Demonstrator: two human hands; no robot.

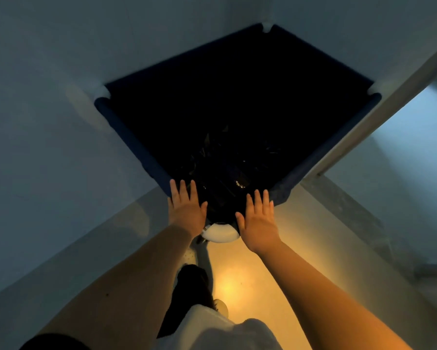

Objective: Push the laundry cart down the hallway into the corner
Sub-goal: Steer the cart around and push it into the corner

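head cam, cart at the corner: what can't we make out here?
- Inside of the laundry cart: too dark, contents unreadable.
- Cart wheels: hidden under the cart body.
- Contact of left hand and right hand with the rim: fingers spread flat, touch unclear.
- Doorway at right: cut off by the frame edge.

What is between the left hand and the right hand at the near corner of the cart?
In the head view, the cart's white corner cap and dark inside lie between the left hand and right hand.
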